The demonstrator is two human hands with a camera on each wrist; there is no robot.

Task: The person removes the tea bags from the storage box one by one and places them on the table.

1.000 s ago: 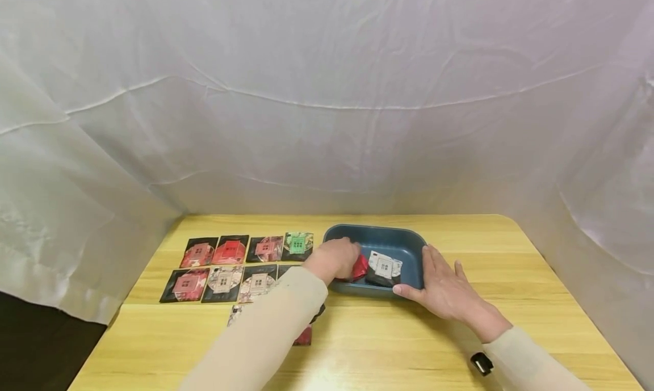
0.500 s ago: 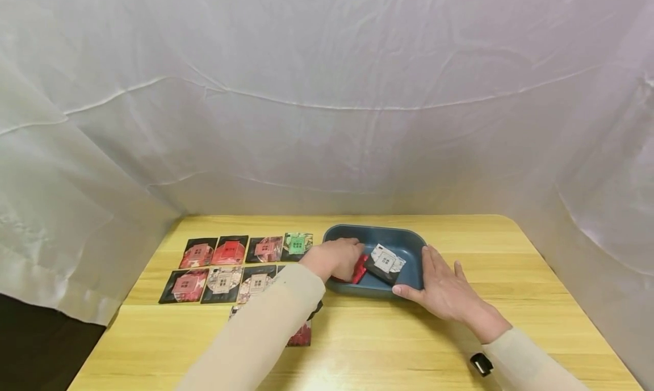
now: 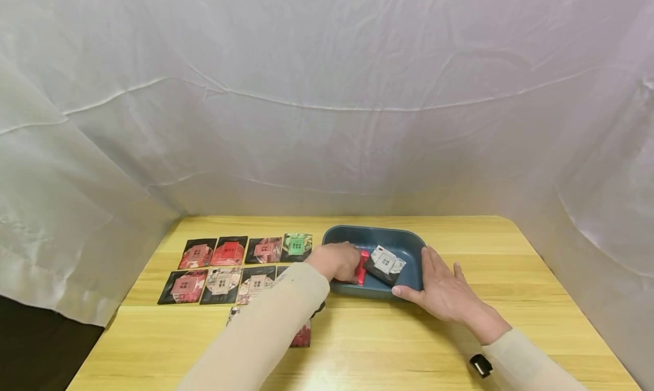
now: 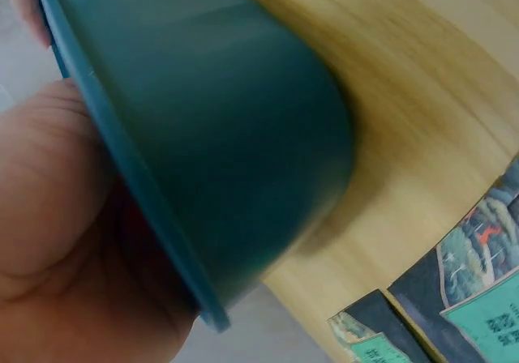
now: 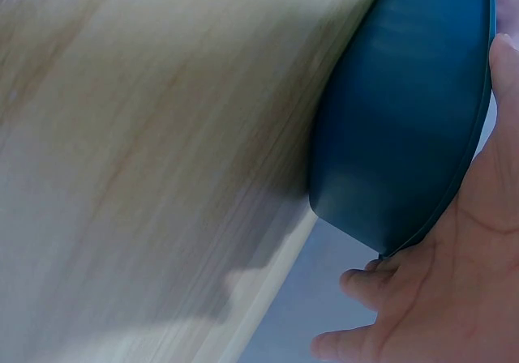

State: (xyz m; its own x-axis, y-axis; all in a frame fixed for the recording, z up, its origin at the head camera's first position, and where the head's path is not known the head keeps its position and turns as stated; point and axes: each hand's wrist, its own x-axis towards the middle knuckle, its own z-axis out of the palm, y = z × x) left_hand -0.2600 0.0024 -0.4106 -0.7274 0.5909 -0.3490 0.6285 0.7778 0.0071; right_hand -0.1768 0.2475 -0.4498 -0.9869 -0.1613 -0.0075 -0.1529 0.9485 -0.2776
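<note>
My left hand (image 3: 338,261) reaches into the left part of a dark blue tub (image 3: 375,293), fingers bent down at a red sachet (image 3: 363,267) that it seems to grip; the fingertips are hidden. A patch of dark red shows under the palm in the left wrist view, beside the tub's wall (image 4: 219,120). A black and white sachet (image 3: 385,263) lies slanted in the tub, right of the red one. My right hand (image 3: 447,286) rests at the tub's right end, thumb at the front corner and fingers straight along the outside, against the wall (image 5: 405,120).
Several flat square sachets lie in rows on the wooden table (image 3: 388,345) to the left, among them a green one (image 3: 296,247) and a red one (image 3: 230,250). My left sleeve (image 3: 265,334) covers part of the lower rows. Pale cloth (image 3: 327,124) hangs behind the table.
The black and white sachet has turned and shifted slightly right in the tub. The red sachet has moved and tilted at my left hand. My right hand stays in place.
</note>
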